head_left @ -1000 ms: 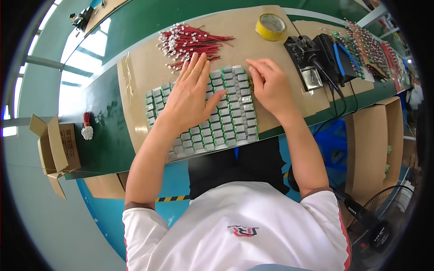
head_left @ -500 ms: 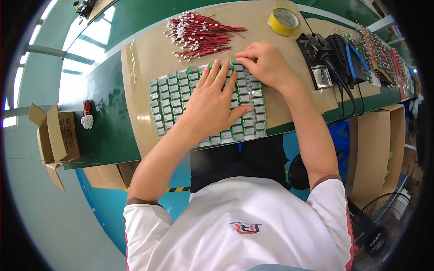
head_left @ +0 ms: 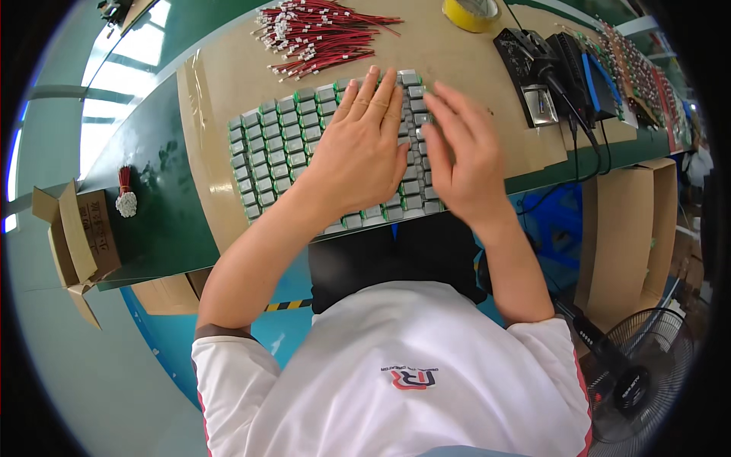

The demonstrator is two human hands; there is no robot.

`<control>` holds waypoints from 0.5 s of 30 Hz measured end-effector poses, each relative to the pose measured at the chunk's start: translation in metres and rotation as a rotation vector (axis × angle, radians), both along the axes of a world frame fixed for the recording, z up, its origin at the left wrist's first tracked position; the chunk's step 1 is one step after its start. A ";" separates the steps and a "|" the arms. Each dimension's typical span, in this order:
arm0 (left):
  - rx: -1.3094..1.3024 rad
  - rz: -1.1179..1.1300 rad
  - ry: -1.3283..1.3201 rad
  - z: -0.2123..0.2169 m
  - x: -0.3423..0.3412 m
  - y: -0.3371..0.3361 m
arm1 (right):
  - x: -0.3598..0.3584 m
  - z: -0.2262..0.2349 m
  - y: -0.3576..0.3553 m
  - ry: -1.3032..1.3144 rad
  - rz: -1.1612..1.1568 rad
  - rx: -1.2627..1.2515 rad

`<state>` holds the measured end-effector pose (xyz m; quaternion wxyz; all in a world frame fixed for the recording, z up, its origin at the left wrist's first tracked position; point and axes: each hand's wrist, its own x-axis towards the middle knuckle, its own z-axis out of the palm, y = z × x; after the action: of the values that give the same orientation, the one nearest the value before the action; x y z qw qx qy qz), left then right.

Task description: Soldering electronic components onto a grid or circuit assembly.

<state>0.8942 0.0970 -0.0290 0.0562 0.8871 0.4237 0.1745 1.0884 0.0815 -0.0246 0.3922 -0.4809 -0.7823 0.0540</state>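
Observation:
Small grey blocks with green edges (head_left: 266, 145) stand in close rows on a pale backing in front of me. My left hand (head_left: 359, 148) lies flat across the middle of these rows, palm down, fingers stretched toward the far edge, with the blocks under it hidden. At the right edge of the rows is my right hand (head_left: 468, 160), slightly blurred, its fingers apart and nothing seen in them. Whether its fingertips touch the outer blocks I cannot tell. Beyond the rows lies a pile of red and black wires with white connectors (head_left: 312, 38).
Brown board (head_left: 217, 152) covers part of the green table (head_left: 164, 244). Yellow tape (head_left: 468, 15) lies at the back. A black soldering station (head_left: 525, 68) with cables stands at the right. A wire bundle (head_left: 126, 194) and an open carton (head_left: 76, 236) are at the left; a fan (head_left: 636, 381) stands lower right.
My right hand has left the far right corner of the rows, come nearer to me and opened from a pinch. My left hand stays flat on the blocks. The whole view has shifted slightly.

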 end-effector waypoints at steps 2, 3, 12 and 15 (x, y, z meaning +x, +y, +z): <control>-0.016 -0.019 0.009 -0.007 0.000 0.000 | -0.002 -0.007 -0.028 -0.080 0.037 -0.043; -0.002 -0.016 0.016 -0.008 0.000 -0.001 | -0.002 -0.009 -0.040 -0.107 0.063 -0.126; -0.004 0.022 0.010 -0.005 0.012 -0.025 | 0.001 -0.024 -0.048 -0.161 0.058 -0.098; 0.027 0.039 0.034 -0.013 0.013 -0.028 | 0.001 -0.026 -0.048 -0.166 0.055 -0.078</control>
<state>0.9071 0.0687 -0.0420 0.0336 0.8821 0.4396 0.1661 1.0899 0.0333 -0.0505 0.3052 -0.4772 -0.8223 0.0551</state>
